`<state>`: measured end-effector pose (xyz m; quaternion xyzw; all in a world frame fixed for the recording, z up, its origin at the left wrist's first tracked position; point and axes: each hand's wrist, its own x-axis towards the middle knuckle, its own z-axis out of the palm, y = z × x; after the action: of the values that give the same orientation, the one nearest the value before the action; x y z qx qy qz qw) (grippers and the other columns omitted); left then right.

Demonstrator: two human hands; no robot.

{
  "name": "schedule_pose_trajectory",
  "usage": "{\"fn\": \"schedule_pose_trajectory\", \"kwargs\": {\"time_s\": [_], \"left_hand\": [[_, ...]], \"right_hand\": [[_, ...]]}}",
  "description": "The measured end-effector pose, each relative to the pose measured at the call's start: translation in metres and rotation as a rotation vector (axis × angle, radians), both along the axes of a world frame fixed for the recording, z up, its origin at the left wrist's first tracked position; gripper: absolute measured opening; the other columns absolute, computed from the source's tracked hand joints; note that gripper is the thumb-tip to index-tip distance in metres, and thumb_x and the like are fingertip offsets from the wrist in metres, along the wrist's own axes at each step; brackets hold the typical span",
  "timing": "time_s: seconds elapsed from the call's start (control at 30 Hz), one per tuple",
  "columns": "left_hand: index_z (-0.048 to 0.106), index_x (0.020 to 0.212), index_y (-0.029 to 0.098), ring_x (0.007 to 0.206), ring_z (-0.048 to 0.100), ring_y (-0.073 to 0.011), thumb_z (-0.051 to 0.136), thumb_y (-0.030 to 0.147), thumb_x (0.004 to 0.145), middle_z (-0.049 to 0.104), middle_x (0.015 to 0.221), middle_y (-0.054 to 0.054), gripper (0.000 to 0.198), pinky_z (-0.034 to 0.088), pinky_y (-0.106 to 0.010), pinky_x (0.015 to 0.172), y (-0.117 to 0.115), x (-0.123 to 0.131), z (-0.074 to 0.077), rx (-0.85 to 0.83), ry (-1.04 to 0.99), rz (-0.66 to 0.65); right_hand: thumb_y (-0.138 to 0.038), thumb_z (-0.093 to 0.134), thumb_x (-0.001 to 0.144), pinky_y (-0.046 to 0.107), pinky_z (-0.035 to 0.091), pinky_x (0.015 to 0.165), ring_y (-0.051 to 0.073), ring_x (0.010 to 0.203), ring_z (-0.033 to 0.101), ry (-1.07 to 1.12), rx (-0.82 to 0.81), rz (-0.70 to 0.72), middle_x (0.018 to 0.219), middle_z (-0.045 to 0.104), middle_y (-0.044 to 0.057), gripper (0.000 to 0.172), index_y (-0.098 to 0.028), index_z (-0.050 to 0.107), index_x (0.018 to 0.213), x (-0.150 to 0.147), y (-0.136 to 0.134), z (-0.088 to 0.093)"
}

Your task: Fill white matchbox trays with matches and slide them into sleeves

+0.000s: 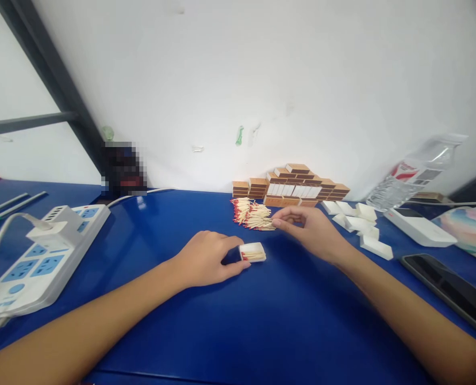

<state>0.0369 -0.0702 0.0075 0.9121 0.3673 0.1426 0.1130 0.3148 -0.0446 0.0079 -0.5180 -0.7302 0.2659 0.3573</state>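
My left hand (212,258) holds a small white matchbox tray (260,247) by its left end, between thumb and fingers. Several red-tipped matches (253,256) lie inside the tray along its near side. Just behind it on the blue table is a loose pile of matches (249,214), mostly with red heads to the left. My right hand (302,227) is at the pile's right edge, thumb and forefinger pinched on the pale match ends; how many it grips is too small to tell.
Matchboxes (294,187) are stacked against the wall. Empty white trays (356,219) lie scattered to the right, near a tilted plastic bottle (406,174), a white device (420,227) and a phone (454,291). A power strip (57,267) with cables occupies the left.
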Motion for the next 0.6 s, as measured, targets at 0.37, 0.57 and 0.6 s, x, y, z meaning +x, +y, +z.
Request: {"fn": "schedule_pose_trajectory", "kwargs": {"time_s": [0.37, 0.57, 0.6], "left_hand": [[0.071, 0.119, 0.026, 0.055, 0.054, -0.0121, 0.063, 0.049, 0.095, 0.06, 0.064, 0.004, 0.034, 0.032, -0.025, 0.057, 0.001, 0.0, -0.004, 0.02, -0.02, 0.007], [0.071, 0.117, 0.026, 0.056, 0.055, -0.0124, 0.063, 0.049, 0.095, 0.06, 0.064, 0.004, 0.033, 0.033, -0.025, 0.057, 0.001, 0.0, -0.002, 0.019, -0.015, 0.008], [0.071, 0.118, 0.026, 0.056, 0.055, -0.0125, 0.063, 0.049, 0.095, 0.06, 0.064, 0.004, 0.033, 0.033, -0.025, 0.057, 0.001, 0.0, -0.002, 0.017, -0.012, 0.009]], "right_hand": [[-0.031, 0.069, 0.092, 0.031, 0.044, 0.069, 0.017, 0.073, 0.054, -0.293, 0.205, 0.057, 0.087, 0.06, 0.003, 0.01, -0.022, 0.073, 0.095, 0.008, 0.007, -0.021], [-0.027, 0.063, 0.097, 0.031, 0.045, 0.07, 0.017, 0.075, 0.056, -0.387, 0.169, 0.09, 0.089, 0.059, 0.004, 0.011, -0.021, 0.068, 0.089, 0.006, 0.009, -0.02], [-0.026, 0.062, 0.098, 0.031, 0.044, 0.069, 0.017, 0.075, 0.056, -0.402, 0.162, 0.093, 0.089, 0.059, 0.004, 0.012, -0.021, 0.066, 0.089, 0.006, 0.009, -0.019]]}}
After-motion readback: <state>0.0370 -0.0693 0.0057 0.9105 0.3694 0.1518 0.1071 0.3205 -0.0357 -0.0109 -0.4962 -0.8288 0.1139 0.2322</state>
